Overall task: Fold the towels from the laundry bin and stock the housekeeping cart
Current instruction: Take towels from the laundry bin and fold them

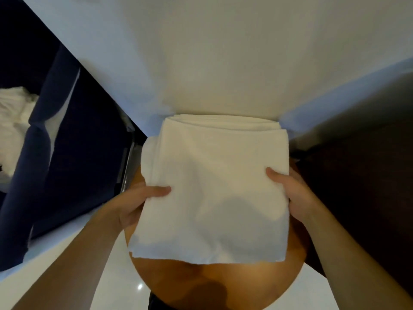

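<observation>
White wall (223, 52) close ahead; dark bin (73, 153) left, dark panel (357, 164) right

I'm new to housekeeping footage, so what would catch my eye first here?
A folded white towel fills the centre, gripped at its sides by the left hand and right hand above a round wooden table. At far left, a dark blue bin holds crumpled white laundry.

A white folded towel (214, 186) is laid flat over a round orange-brown tabletop (214, 285), covering its far part and reaching past its far edge. Stacked layers are shown at the far fold, while the near edge is left slightly ragged. More crumpled white towels (15, 121) are seen inside the dark blue laundry bin (73, 153) at the left.
</observation>
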